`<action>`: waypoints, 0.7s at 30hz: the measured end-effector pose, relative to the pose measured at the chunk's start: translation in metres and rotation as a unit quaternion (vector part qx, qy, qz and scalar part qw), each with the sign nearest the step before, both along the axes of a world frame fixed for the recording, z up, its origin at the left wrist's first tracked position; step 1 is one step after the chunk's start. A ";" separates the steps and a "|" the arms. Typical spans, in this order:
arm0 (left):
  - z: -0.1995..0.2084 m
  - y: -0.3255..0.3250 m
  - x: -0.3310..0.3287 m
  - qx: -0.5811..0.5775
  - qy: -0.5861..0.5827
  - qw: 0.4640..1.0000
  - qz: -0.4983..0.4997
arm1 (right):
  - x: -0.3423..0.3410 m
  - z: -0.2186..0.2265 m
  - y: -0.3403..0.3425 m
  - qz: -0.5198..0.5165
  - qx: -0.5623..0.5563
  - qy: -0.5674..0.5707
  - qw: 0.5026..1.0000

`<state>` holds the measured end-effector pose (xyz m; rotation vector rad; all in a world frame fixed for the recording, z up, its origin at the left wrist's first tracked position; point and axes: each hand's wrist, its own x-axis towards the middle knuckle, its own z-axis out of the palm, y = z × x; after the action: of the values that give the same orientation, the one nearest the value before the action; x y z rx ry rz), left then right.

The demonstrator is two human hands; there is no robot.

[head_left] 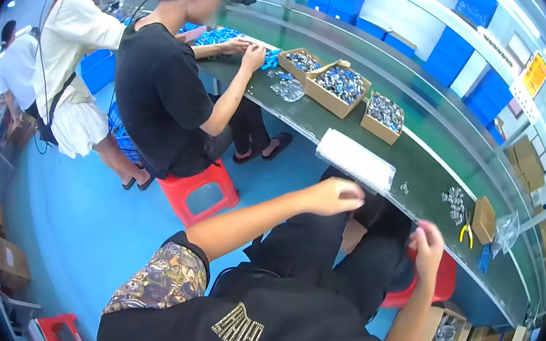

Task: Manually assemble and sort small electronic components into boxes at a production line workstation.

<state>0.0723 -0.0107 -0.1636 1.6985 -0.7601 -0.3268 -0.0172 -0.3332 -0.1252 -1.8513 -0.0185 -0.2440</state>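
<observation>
You have a white oblong pack [356,161] lying at the near edge of the dark green tabletop [426,181], its long axis running roughly parallel with that edge. Your left hand [335,197] is the nearer one: the pack lies just ahead of its fingers, beyond the near edge as seen from your body, and whether skin meets pack cannot be confirmed from this single view. Your right hand [428,243] is farther along the same edge, toward the tabletop's right end; from its fingers the pack lies ahead and to the left, with its right short end facing that hand. The fingers of both hands are curled and look narrow at the tips; you cannot be credited with holding anything, as blur and small scale leave a pinched item undecided on either side. A few loose metal bits [404,187] sit just right of the pack, and a larger pile of metal parts [455,206] lies ahead of the right hand, with yellow-handled pliers [467,232] beside it. An open carton [378,129] of small parts stands beyond the pack, farther from the near edge.
</observation>
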 end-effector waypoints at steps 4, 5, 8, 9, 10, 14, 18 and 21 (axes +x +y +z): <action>-0.109 0.010 0.013 0.329 -0.046 0.932 0.149 | 0.000 -0.062 -0.064 -0.075 0.015 0.030 0.997; -0.119 0.011 0.016 0.354 0.004 0.922 0.153 | 0.001 -0.068 -0.075 -0.106 0.015 0.032 0.994; -0.147 0.000 0.039 0.357 0.080 0.931 0.001 | 0.003 -0.079 -0.112 -0.167 0.009 0.007 0.986; -0.141 -0.004 0.045 0.366 0.057 0.929 -0.026 | 0.005 -0.080 -0.119 -0.187 0.009 0.006 0.982; -0.136 -0.009 0.051 0.374 0.032 0.925 -0.058 | 0.015 -0.079 -0.121 -0.219 0.016 -0.024 0.975; -0.063 -0.022 0.047 0.132 -0.007 0.990 0.052 | 0.056 -0.060 -0.135 -0.273 0.000 -0.106 0.956; 0.026 -0.045 0.048 0.044 -0.134 0.987 0.077 | 0.092 -0.038 -0.162 -0.331 -0.013 -0.190 0.924; 0.047 -0.066 0.080 0.015 -0.291 0.951 0.107 | 0.117 -0.022 -0.178 -0.344 -0.068 -0.240 0.905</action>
<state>0.1518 -0.0770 -0.1164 1.9066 -0.9836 0.3356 0.0993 -0.5109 -0.1471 -1.8308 0.2898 -1.2144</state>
